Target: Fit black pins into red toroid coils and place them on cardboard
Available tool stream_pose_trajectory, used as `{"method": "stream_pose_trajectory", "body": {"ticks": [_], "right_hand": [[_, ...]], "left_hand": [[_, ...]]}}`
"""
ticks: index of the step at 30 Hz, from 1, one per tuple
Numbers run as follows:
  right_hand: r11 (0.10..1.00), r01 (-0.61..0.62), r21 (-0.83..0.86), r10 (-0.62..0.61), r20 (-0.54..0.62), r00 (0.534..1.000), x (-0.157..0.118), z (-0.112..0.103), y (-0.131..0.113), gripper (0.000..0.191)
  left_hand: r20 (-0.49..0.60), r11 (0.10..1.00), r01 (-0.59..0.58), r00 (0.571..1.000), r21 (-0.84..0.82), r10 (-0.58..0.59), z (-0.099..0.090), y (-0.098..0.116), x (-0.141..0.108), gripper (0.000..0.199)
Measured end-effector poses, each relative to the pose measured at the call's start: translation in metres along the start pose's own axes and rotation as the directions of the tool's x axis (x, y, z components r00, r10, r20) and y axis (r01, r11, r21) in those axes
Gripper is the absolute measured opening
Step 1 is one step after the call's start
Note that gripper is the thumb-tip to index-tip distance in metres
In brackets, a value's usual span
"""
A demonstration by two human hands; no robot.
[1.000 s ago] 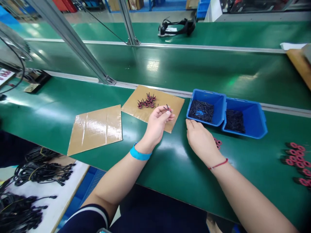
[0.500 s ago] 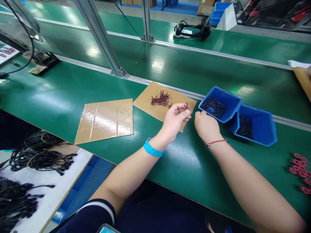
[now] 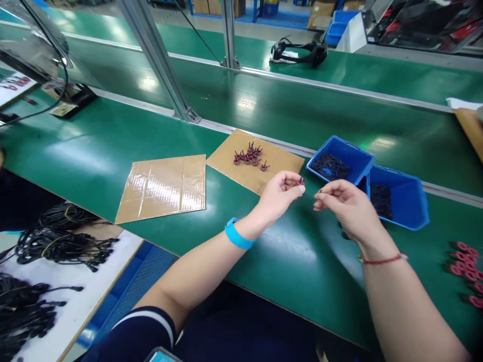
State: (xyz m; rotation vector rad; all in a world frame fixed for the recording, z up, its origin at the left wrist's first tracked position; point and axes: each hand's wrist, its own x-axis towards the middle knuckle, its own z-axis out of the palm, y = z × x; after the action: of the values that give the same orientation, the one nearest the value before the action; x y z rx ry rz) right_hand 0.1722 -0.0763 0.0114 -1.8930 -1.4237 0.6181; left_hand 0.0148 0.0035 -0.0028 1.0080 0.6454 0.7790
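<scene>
Okay, the left hand (image 3: 279,199) has thumb and fingers pinched on a small red-and-black ring part (image 3: 301,182), up over the green tabletop (image 3: 281,286), between the farther cardboard sheet (image 3: 222,155) and the blue bins (image 3: 409,201). Facing it, the right hand (image 3: 350,208) has thumb and forefinger together; on what, I can't tell. Thin black pieces (image 3: 328,165) lie in the bins, and more ring parts (image 3: 251,153) cluster on that sheet, one slightly apart.
</scene>
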Motion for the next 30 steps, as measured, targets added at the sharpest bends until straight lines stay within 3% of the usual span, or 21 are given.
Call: {"method": "stream_pose_trajectory", "body": {"ticks": [3,7,12,19,30], "right_hand": [[0.889,-0.065,0.452,0.145,-0.145,0.979,-0.022,-0.007,0.002,0.024],[0.771,-0.08,0.631,0.274,-0.216,0.937,-0.04,-0.011,0.0,0.016],[0.834,-0.065,0.548,0.238,-0.251,0.938,-0.052,-0.013,-0.003,0.011],[0.928,-0.055,0.368,0.158,-0.256,0.954,-0.059,-0.015,-0.002,0.011],[0.951,-0.035,0.307,0.121,-0.264,0.957,-0.061,-0.012,-0.002,0.01]], "left_hand": [[0.093,0.995,-0.054,0.995,0.08,0.046,0.005,-0.006,-0.008,0.021],[0.246,0.962,-0.118,0.968,0.246,0.056,0.009,-0.009,-0.018,0.019],[0.31,0.917,-0.157,0.95,0.367,0.039,0.007,-0.013,-0.022,0.017],[0.319,0.904,-0.169,0.947,0.392,0.038,0.006,-0.016,-0.022,0.017],[0.335,0.907,-0.173,0.941,0.384,0.038,0.008,-0.012,-0.024,0.016]]}}
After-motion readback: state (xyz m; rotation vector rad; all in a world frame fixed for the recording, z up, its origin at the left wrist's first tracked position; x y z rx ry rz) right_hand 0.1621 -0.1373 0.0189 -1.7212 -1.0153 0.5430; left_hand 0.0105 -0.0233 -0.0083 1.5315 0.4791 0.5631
